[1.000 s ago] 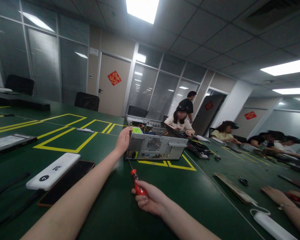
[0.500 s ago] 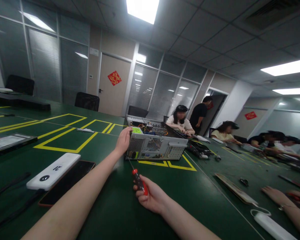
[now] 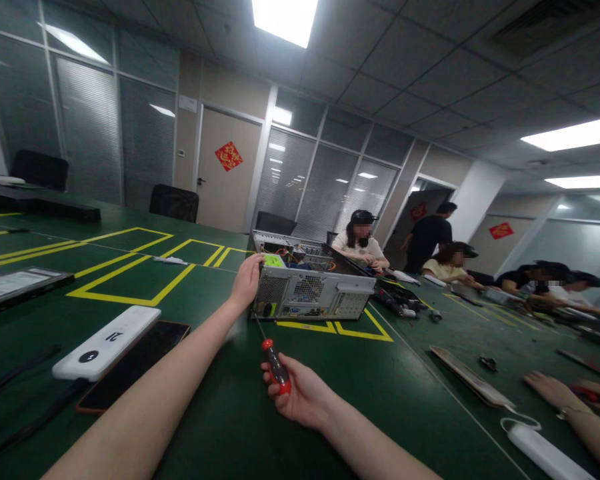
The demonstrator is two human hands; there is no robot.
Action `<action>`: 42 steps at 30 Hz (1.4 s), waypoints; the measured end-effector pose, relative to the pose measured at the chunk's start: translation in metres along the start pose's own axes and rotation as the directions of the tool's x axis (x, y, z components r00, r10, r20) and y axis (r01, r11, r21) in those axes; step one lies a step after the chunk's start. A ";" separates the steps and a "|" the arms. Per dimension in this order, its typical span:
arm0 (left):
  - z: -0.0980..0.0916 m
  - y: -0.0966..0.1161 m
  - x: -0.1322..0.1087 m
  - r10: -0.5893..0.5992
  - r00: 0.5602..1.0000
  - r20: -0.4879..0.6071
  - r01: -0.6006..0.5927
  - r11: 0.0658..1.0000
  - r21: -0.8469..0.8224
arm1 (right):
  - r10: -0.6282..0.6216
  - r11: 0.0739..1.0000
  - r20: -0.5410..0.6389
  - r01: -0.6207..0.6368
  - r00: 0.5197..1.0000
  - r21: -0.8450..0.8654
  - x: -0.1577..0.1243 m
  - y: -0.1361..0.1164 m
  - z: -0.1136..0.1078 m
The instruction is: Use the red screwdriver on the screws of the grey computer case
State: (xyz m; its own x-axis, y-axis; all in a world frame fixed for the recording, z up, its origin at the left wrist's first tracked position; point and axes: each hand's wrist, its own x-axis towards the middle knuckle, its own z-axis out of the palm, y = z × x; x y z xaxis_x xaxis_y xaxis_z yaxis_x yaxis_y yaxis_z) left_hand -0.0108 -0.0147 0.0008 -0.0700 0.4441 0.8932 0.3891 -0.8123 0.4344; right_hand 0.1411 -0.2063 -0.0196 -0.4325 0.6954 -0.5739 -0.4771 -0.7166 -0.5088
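Note:
An open grey computer case (image 3: 310, 293) lies on the green table (image 3: 390, 393), its rear panel facing me. My left hand (image 3: 247, 280) grips the case's near left corner, fingers curled over the top edge. My right hand (image 3: 300, 397) is closed round the red and black handle of a screwdriver (image 3: 273, 360). The screwdriver's thin shaft points up and left, its tip close to the lower left corner of the rear panel.
A white rectangular device (image 3: 105, 341) rests on a dark phone (image 3: 135, 363) at left, with a tablet (image 3: 15, 283) further left. Another person's hands (image 3: 570, 393) rest at right beside a white power strip (image 3: 545, 450). Several people sit along the far right; one stands by the doorway.
My right hand has turned the screwdriver handle slightly, staying in place. My left hand has not moved. The standing person in black has walked right, towards the doorway.

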 end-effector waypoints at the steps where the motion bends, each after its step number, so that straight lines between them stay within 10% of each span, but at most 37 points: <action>1: 0.000 0.000 0.000 0.003 1.000 0.000 -0.003 1.000 0.000 | -0.004 1.000 0.000 0.004 1.000 -0.006 0.000 0.000 -0.001; 42: 0.001 -0.001 -0.001 0.000 1.000 -0.002 0.000 1.000 0.000 | -0.033 0.999 -0.024 0.033 0.999 0.008 0.001 -0.001 -0.002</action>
State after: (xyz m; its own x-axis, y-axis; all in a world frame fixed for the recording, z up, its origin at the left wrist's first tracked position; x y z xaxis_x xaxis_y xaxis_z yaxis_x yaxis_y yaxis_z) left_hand -0.0099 -0.0139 -0.0004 -0.0714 0.4434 0.8935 0.3891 -0.8124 0.4342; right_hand 0.1427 -0.2050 -0.0202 -0.3981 0.7172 -0.5720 -0.4972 -0.6927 -0.5225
